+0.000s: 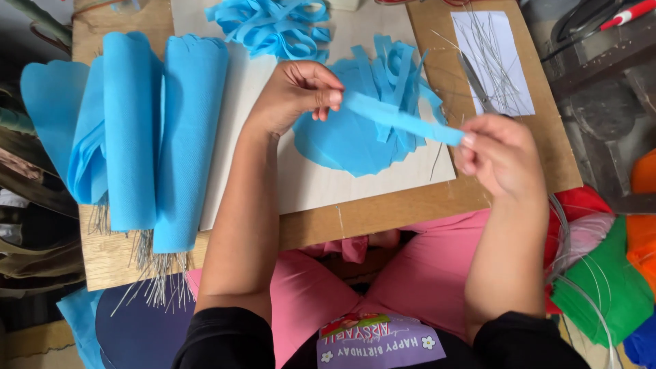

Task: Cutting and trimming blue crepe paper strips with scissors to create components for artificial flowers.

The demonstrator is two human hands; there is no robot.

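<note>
**Keeping the blue strip taut between both hands**

The left hand (294, 96) pinches one end of a blue strip (400, 119) between thumb and fingers (333, 98), pressed together on the paper. The right hand (502, 157) pinches the other end between thumb and forefinger, the rest of its fingers curled in. The strip spans the gap between the hands, sloping down toward the right, above a pile of cut blue paper (355, 140) that lies on a pale board (307, 181) on the bench (383, 219).

To handle it well, the grip should probably stay light and right at the tips: thin paper like this likely tears or creases if pulled hard. Even tension from both ends would keep it flat and untwisted. Holding it clear of the pile helps stop it snagging the loose fringe below.

Scissors (478, 85) lie beside thin wires on a white sheet (509, 41), near the right hand. Rolled blue sheets (160, 130) lie well apart to the left.
</note>
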